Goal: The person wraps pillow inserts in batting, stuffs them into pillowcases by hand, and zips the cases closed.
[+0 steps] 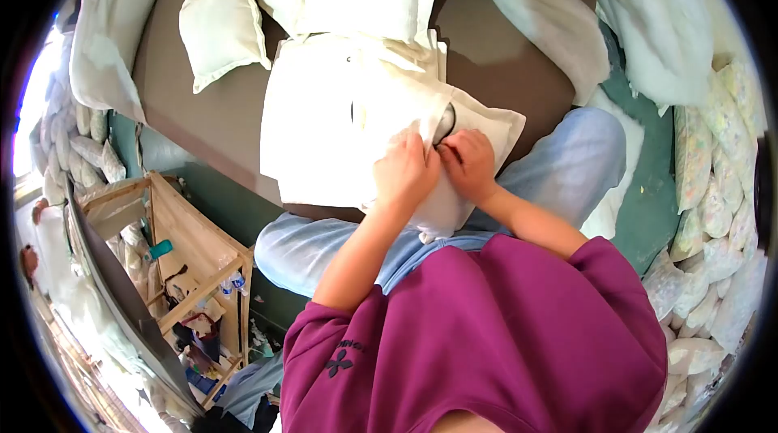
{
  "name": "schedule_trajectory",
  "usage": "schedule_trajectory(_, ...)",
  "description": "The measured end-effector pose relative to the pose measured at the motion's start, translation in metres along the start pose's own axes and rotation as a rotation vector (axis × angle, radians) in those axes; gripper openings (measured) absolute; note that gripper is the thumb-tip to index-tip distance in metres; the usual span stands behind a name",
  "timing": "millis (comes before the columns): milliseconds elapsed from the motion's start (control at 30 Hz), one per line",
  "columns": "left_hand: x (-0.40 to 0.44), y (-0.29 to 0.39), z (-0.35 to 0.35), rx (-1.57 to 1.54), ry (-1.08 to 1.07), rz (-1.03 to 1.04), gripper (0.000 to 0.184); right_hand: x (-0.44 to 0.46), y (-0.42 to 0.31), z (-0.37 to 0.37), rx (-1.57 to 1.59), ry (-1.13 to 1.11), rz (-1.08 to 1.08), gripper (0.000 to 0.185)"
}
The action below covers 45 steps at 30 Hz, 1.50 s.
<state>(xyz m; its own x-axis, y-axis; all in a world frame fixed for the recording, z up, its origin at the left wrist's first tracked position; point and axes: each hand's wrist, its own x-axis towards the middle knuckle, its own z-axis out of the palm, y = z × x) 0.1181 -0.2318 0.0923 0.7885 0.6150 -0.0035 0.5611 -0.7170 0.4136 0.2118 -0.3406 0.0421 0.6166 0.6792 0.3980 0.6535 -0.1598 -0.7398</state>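
Observation:
A cream fabric cushion (502, 126) lies at an angle across my lap, plumper toward its lower end. My left hand (408, 167) is closed on its edge, fingers bent and pressed into the cloth. Right beside it, my right hand (470, 159) is closed too, its fingers pinched at the same spot. Just above the fingers, a small silvery-grey patch with a dark curved rim (446, 121) shows at the cloth; I cannot tell what it is. Under and left of the cushion lies a flat stack of cream fabric covers (312, 121).
Filled cream cushions (223, 19) lie along the far side of the brown padded surface (190, 84). White wadding (664, 19) hangs at the right, above piled stuffed bags (713, 157). A wooden frame shelf (198, 218) with assorted items stands at the lower left.

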Motion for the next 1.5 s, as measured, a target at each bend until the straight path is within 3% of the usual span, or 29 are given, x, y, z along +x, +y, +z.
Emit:
schedule_trajectory(33, 0.011, 0.005, -0.005, 0.015, 0.044, -0.021, 0.023, 0.0, -0.004, 0.002, 0.004, -0.012, -0.021, 0.009)
schedule_trajectory(100, 0.041, 0.01, -0.013, 0.183, -0.088, -0.09, 0.024, 0.001, -0.014, 0.002, 0.015, -0.042, -0.061, 0.009)
schedule_trajectory(200, 0.08, -0.014, 0.01, 0.041, -0.266, 0.24, 0.026, 0.011, 0.0, -0.001, 0.152, -0.163, 0.051, 0.009)
schedule_trajectory(300, 0.072, -0.01, 0.034, -0.738, -0.782, -0.128, 0.031, -0.008, 0.036, -0.012, 0.369, -0.336, 0.11, 0.008)
schedule_trajectory(433, 0.051, 0.013, 0.02, -0.876, -0.827, -0.222, 0.032, -0.002, 0.045, -0.05, 0.512, -0.537, 0.201, 0.011)
schedule_trajectory(567, 0.055, 0.001, 0.023, -0.934, -0.855, -0.321, 0.038, 0.04, 0.055, -0.082, 0.484, -0.517, 0.487, 0.013)
schedule_trajectory(667, 0.051, 0.007, 0.028, -0.799, -0.773, -0.252, 0.035, 0.042, 0.083, -0.066, 0.634, -0.447, 0.638, 0.014)
schedule_trajectory(767, 0.051, 0.012, 0.021, -0.364, -0.511, 0.045, 0.027, 0.027, 0.087, -0.039, 0.772, -0.295, 0.797, 0.014)
schedule_trajectory(900, 0.039, 0.028, 0.024, -0.021, -0.201, -0.035, 0.019, 0.027, 0.072, -0.029, 0.699, -0.227, 0.763, 0.014)
schedule_trajectory(1000, 0.054, 0.043, 0.025, 0.02, 0.082, 0.044, 0.014, 0.019, 0.08, -0.015, 0.665, -0.132, 0.497, 0.012)
schedule_trajectory(1100, 0.076, 0.043, 0.041, 0.261, -0.169, 0.034, 0.01, 0.025, 0.072, -0.019, 0.285, -0.064, 0.106, 0.011)
schedule_trajectory(1200, 0.078, 0.043, 0.055, 0.283, -0.083, 0.184, 0.005, 0.034, 0.085, -0.021, 0.386, -0.162, 0.128, 0.012)
schedule_trajectory(1333, 0.06, 0.046, 0.063, 0.317, -0.001, 0.227, 0.004, 0.052, 0.105, -0.022, 0.86, -0.502, 0.871, 0.016)
schedule_trajectory(1433, 0.056, 0.055, 0.066, 0.377, 0.023, 0.254, 0.005, 0.056, 0.121, -0.018, 0.919, -0.659, 0.984, 0.017)
schedule_trajectory(1500, 0.057, 0.057, 0.066, 0.391, 0.0, 0.255, 0.006, 0.049, 0.128, -0.012, 0.948, -0.58, 1.002, 0.018)
